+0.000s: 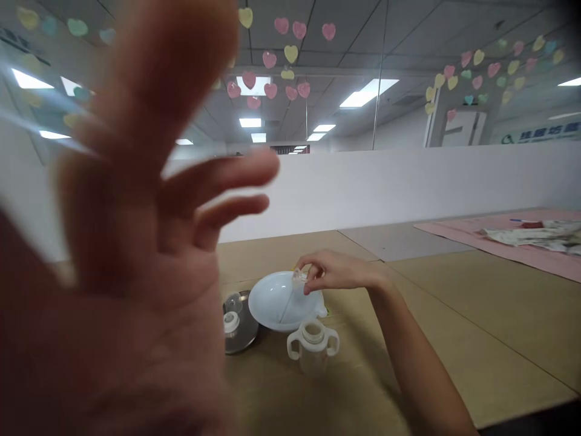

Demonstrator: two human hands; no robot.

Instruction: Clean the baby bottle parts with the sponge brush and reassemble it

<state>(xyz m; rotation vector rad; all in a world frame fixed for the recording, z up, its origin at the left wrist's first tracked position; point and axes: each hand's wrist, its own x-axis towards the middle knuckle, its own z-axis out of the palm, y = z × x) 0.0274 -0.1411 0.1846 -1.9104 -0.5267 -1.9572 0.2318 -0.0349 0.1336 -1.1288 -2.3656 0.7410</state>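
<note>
My left hand [149,242] is raised very near the camera, fingers apart, holding nothing; it is large and blurred. Over the right part of a white bowl [270,303], my right hand [327,271] pinches a small clear piece [298,280] between thumb and fingers. A thin line runs down from that piece into the bowl. In front of the bowl stands a clear bottle [313,357] with two white handles and an open top. Left of the bowl, a round metal tray [249,333] bears a white ring [231,322] and a clear cap [233,302], partly beside my left hand.
The tan tabletop [436,315] meets a low white wall [318,188] with glass above it. A pink cloth [463,229] with patterned fabric [526,236] on it lies at the far right.
</note>
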